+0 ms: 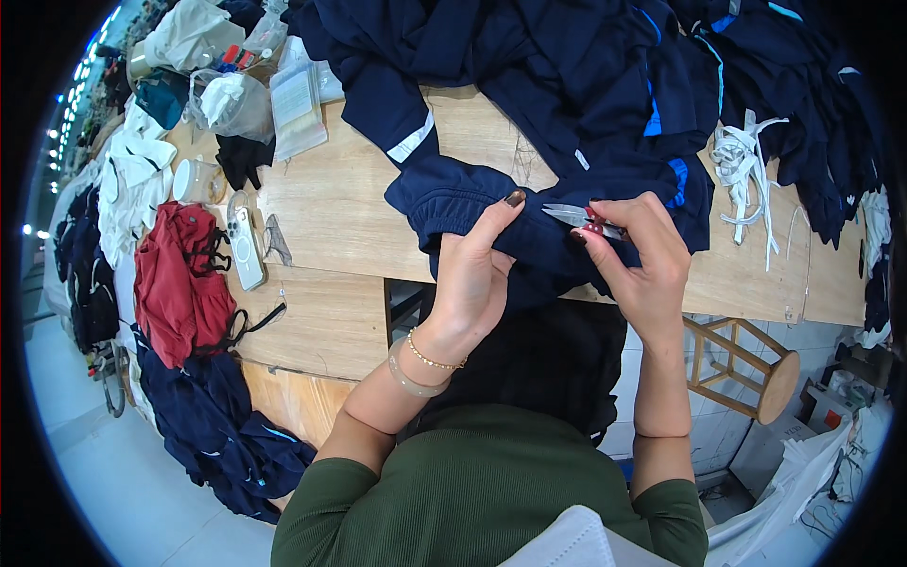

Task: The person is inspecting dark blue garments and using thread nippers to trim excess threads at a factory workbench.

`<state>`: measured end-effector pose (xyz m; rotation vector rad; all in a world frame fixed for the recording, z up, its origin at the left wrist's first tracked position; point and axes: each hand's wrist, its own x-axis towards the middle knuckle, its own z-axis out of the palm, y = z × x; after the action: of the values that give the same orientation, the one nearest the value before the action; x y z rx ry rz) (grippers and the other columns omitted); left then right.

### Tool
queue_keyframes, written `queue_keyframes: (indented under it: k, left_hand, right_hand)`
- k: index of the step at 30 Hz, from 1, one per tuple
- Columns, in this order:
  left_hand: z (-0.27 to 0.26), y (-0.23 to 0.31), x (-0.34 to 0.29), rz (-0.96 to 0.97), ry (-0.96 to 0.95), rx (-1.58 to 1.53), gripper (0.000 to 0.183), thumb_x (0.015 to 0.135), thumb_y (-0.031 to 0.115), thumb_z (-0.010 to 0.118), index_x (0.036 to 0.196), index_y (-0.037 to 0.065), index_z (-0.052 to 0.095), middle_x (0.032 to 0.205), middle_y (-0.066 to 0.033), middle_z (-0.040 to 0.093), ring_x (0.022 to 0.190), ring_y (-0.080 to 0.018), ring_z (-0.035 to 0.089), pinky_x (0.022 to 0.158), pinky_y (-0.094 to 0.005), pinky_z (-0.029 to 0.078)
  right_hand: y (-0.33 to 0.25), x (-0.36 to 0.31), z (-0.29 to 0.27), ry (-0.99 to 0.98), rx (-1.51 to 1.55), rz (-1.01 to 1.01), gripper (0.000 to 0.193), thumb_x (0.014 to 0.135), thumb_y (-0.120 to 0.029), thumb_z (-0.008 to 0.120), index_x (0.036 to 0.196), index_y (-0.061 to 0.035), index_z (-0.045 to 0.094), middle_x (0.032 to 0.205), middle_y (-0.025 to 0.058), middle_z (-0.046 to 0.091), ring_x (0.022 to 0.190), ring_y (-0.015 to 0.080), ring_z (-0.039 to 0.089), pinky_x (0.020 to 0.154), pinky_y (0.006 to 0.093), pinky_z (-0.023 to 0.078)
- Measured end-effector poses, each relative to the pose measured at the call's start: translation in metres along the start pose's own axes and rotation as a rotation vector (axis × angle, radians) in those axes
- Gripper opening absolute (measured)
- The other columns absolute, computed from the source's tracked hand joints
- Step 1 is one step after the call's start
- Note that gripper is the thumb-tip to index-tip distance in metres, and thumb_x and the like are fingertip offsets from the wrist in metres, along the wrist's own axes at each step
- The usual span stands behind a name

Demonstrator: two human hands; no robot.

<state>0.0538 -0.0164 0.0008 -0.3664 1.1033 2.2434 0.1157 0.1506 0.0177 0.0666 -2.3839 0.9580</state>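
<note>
A navy garment (553,260) lies over the table's near edge, its gathered, elastic-looking end (444,194) bunched up. My left hand (472,274) grips this cloth, thumb on top and the other fingers mostly hidden. In my right hand (652,260) is a pair of small thread snips (564,214), pinched between thumb and fingers. Their pale metal blades point left across the navy cloth, toward my left thumb, and look slightly apart. Whether a thread lies between the blades is too small to tell.
Piled navy garments (529,47) cover the table's far side. White tapes (744,165) lie at the right, above a wooden stool (746,369). To the left are a phone (246,250), a red bag (179,283), plastic bags (231,104) and a clear cup (194,180).
</note>
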Motion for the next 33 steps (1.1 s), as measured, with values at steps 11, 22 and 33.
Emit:
queue_keyframes:
  k: [11, 22, 33]
  left_hand:
    - [0.005, -0.002, 0.003, 0.012, 0.036, -0.043, 0.013, 0.090, 0.009, 0.067, 0.101, 0.005, 0.063, 0.096, 0.0002, 0.065, 0.087, -0.0068, 0.061, 0.077, -0.0237, 0.047]
    - [0.003, -0.003, 0.004, 0.011, 0.017, -0.037, 0.010, 0.090, 0.009, 0.066, 0.099, 0.004, 0.068, 0.095, 0.0006, 0.066, 0.085, -0.0059, 0.060, 0.075, -0.0218, 0.046]
    - [-0.002, -0.004, 0.006, 0.002, 0.007, 0.002, 0.017, 0.093, 0.013, 0.063, 0.105, 0.001, 0.067, 0.100, -0.0033, 0.067, 0.094, -0.0105, 0.061, 0.086, -0.0269, 0.045]
  right_hand:
    - [0.003, 0.002, 0.007, 0.030, -0.064, -0.100, 0.023, 0.070, -0.005, 0.080, 0.089, -0.0005, 0.067, 0.079, 0.0074, 0.066, 0.069, 0.0204, 0.056, 0.061, 0.0308, 0.041]
    - [0.002, 0.002, 0.006, 0.013, -0.052, -0.035, 0.021, 0.071, -0.005, 0.079, 0.088, -0.0010, 0.066, 0.079, 0.0065, 0.065, 0.068, 0.0206, 0.055, 0.060, 0.0311, 0.040]
    - [0.004, -0.003, 0.008, 0.082, 0.161, 0.103, 0.019, 0.076, -0.002, 0.075, 0.091, 0.0000, 0.063, 0.082, 0.0047, 0.062, 0.071, 0.0139, 0.055, 0.062, 0.0266, 0.040]
